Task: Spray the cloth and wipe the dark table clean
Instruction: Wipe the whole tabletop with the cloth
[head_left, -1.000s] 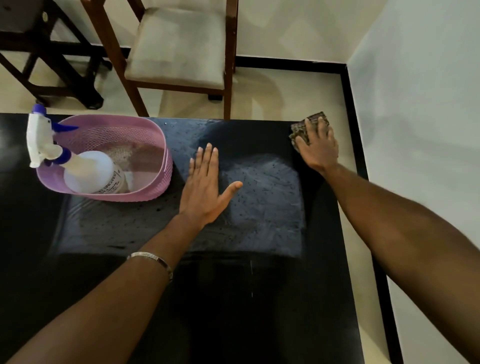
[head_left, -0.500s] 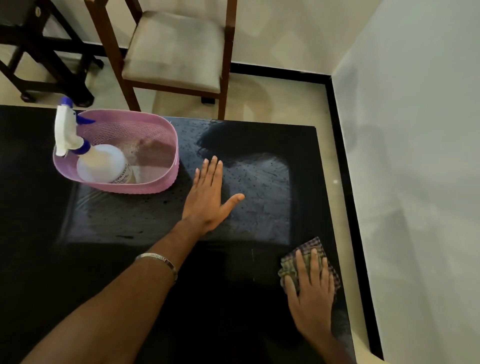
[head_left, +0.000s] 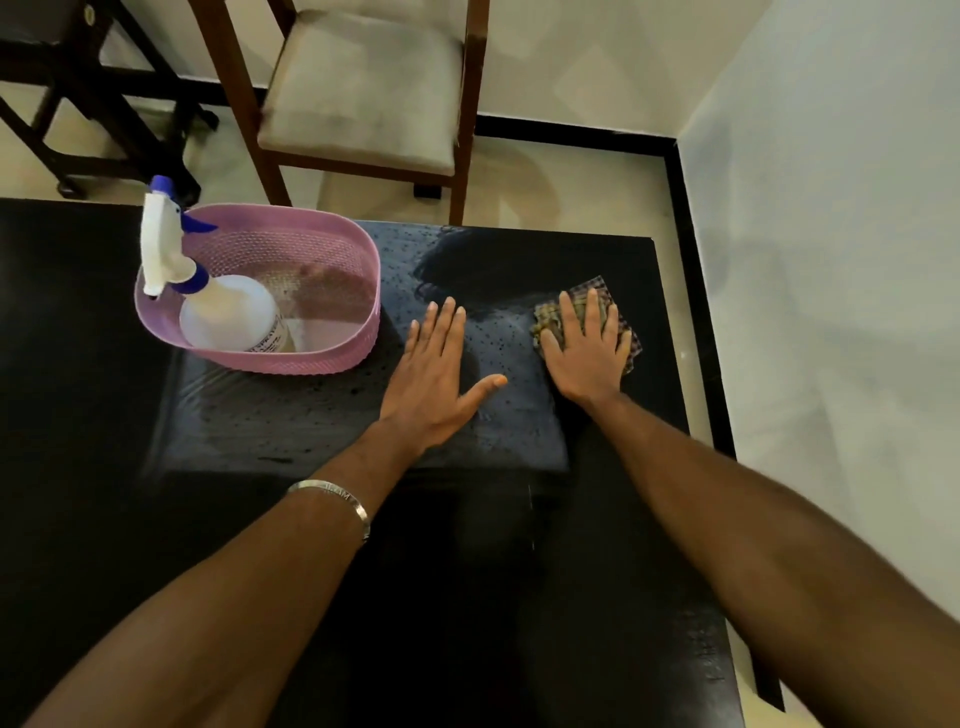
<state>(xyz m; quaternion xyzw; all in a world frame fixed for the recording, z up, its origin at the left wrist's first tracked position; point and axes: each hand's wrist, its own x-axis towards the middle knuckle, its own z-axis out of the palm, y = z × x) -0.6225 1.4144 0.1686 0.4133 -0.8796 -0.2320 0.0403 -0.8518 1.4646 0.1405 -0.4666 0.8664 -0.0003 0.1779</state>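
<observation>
**Inspection: dark table, cloth under right hand**

The dark table (head_left: 130, 519) filled most of the view, its glossy top carrying a lighter, speckled patch around the middle where both hands lay. Beyond its far edge stood a wooden chair (head_left: 363, 98) with a pale cushioned seat, on a light floor edged by a black skirting. A white wall ran along the right side.

On the far left part of the table sat a pink perforated basket (head_left: 332, 249). A white spray bottle (head_left: 228, 314) with a blue nozzle leaned inside it, its trigger head rising over the basket's left rim.

The left hand (head_left: 434, 374) lay flat on the table just right of the basket, palm down, fingers straight and together, thumb spread to the right; its grip held nothing. A metal bracelet (head_left: 332, 499) circled that forearm.

The right hand (head_left: 584, 353) pressed flat on the checked cloth (head_left: 548, 322), fingers straight and slightly spread, no pinch visible. The cloth lay on the table toward its right side, bunched at the left, its edges showing around the fingers. The two hands were near each other, not touching.
</observation>
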